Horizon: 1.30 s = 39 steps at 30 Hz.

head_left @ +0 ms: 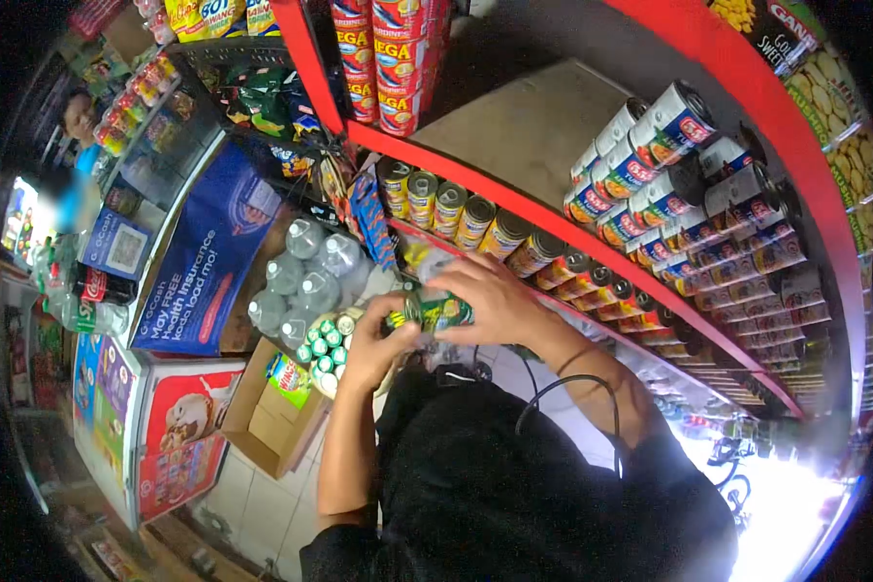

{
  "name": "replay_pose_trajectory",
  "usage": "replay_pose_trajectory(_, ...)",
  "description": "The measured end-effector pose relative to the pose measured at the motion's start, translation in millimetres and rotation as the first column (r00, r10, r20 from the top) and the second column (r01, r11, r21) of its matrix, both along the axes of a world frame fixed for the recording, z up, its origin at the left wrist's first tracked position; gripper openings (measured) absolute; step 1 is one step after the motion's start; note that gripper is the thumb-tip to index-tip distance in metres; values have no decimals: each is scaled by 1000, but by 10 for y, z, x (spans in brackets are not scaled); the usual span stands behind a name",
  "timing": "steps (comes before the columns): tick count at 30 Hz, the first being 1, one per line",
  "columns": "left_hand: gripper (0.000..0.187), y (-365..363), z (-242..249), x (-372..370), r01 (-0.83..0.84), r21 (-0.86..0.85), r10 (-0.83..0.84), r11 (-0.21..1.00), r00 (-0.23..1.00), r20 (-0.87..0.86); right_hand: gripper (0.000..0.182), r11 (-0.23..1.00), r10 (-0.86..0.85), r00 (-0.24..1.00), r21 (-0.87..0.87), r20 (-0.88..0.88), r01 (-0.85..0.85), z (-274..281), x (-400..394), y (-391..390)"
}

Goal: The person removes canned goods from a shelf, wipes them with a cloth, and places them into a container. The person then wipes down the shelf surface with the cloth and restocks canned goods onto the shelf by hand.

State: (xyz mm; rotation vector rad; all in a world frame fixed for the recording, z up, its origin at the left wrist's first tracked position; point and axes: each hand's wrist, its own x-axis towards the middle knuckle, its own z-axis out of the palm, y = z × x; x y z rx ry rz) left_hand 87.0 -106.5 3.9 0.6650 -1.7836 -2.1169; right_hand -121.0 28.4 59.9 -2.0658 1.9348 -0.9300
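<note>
In front of my chest, both hands are closed around green-labelled metal at shelf height. My left hand (367,351) grips the left side, thumb and fingers around a round metal rim. My right hand (495,299) has its fingers curled over a green can (448,313) from above and the right. I cannot tell whether the two hands share one can or hold two side by side. Just beyond the hands runs a row of yellow-labelled cans (449,209) on the lower shelf. Clear plastic bottles (322,289) and a cluster of green-and-white capped containers (328,347) stand left of my left hand.
A red-edged shelf (514,199) holds stacked fruit cans (640,165) on the right and red sardine cans (398,68) above. An open cardboard box (281,427) sits on the tiled floor. A blue banner (209,252) covers the counter front; a person (78,121) is behind it.
</note>
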Motion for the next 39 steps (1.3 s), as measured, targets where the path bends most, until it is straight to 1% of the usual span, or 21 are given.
replay_pose_trajectory(2,42,7,101,100,-72,149,79,986,996,-39,66,992,-89,991,-82,103,98,165,-71,-30)
replay_pose_trajectory(4,40,-86,-35,205,-156,72,160,985,986,-42,69,947,-191,960,-219,203,235,452,-127,-91)
replay_pose_trajectory(5,39,-126,-66,268,-161,177,178,971,980,-86,68,928,-244,910,-193,335,320,637,-183,-119)
replay_pose_trajectory(6,38,-168,-96,305,-158,281,202,947,970,-135,64,850,-300,860,-294,412,437,781,-201,-203)
replay_pose_trajectory(7,37,-204,-151,348,-155,319,214,935,964,-159,64,849,-329,815,-227,477,476,932,-284,-304)
replay_pose_trajectory(8,35,-268,-226,409,-161,235,199,958,969,-144,63,845,-360,761,-156,539,511,1048,-386,-417)
replay_pose_trajectory(11,34,-399,-343,484,-126,273,162,954,980,-113,63,792,-506,776,-154,377,591,1099,-689,-780)
replay_pose_trajectory(12,33,-430,-361,481,-135,245,165,960,980,-108,66,785,-568,768,-88,295,614,1034,-784,-874)
replay_pose_trajectory(14,32,-495,-392,463,-126,217,147,968,986,-81,72,766,-628,732,46,263,641,979,-864,-1003)
replay_pose_trajectory(15,29,-525,-379,441,-115,274,145,955,985,-93,76,758,-638,728,43,251,650,867,-915,-1059)
replay_pose_trajectory(16,27,-536,-342,424,-83,329,133,941,982,-132,69,717,-666,718,-92,203,691,704,-946,-1104)
replay_pose_trajectory(19,25,-602,-427,386,-86,385,148,919,980,-135,68,768,-624,717,74,310,636,814,-930,-1142)
replay_pose_trajectory(20,24,-617,-456,380,-82,393,138,916,983,-118,68,746,-646,719,15,257,665,725,-966,-1182)
replay_pose_trajectory(23,26,-698,-497,329,-51,451,76,891,996,-38,81,720,-686,693,62,222,692,690,-1007,-1238)
replay_pose_trajectory(24,25,-708,-464,307,-59,422,66,905,998,-2,83,736,-675,690,183,259,652,792,-1008,-1238)
replay_pose_trajectory(26,24,-751,-518,263,-42,459,48,888,999,-2,81,761,-639,718,92,277,642,705,-1006,-1261)
replay_pose_trajectory(30,19,-887,-518,159,-53,473,36,880,998,45,76,797,-586,758,33,286,603,729,-979,-1284)
replay_pose_trajectory(31,19,-912,-475,108,-33,460,30,887,999,14,85,814,-578,738,190,347,549,804,-1004,-1259)
replay_pose_trajectory(34,21,-979,-353,-21,-16,403,20,915,1000,-8,85,813,-581,737,198,346,548,771,-1025,-1253)
replay_pose_trajectory(37,22,-1021,-354,-95,-7,432,18,902,1000,-21,85,824,-565,744,195,357,533,771,-1035,-1255)
replay_pose_trajectory(39,22,-1024,-340,-125,-3,426,21,905,999,-39,78,823,-561,761,118,326,556,711,-1032,-1259)
